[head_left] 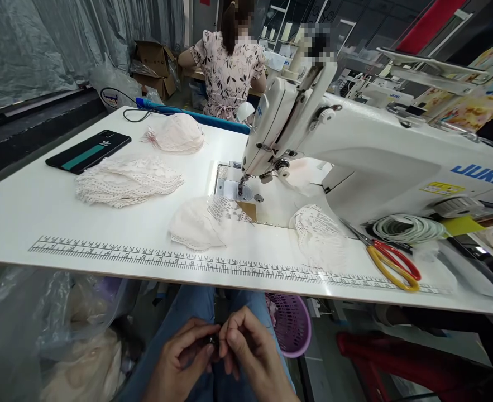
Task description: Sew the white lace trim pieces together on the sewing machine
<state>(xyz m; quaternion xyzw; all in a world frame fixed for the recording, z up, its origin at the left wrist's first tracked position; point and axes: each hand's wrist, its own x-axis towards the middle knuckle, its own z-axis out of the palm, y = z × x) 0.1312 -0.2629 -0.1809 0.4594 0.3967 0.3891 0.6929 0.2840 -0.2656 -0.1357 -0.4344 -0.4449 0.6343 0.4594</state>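
Observation:
Below the table edge, over my lap, my left hand pinches a small dark, shiny piece between thumb and fingers; its kind is too small to tell. Close beside it, my right hand has its fingertips pressed together, and what they hold, if anything, is hidden. On the table above lie a cream lace-edged fabric cup and a second lace piece. Behind them stands a white sewing machine, its presser foot over the metal plate.
A stack of lace pieces, a pale pink cup and a black phone lie at left. Scissors and coiled cord lie at right. A purple basket stands below. Another person sits ahead.

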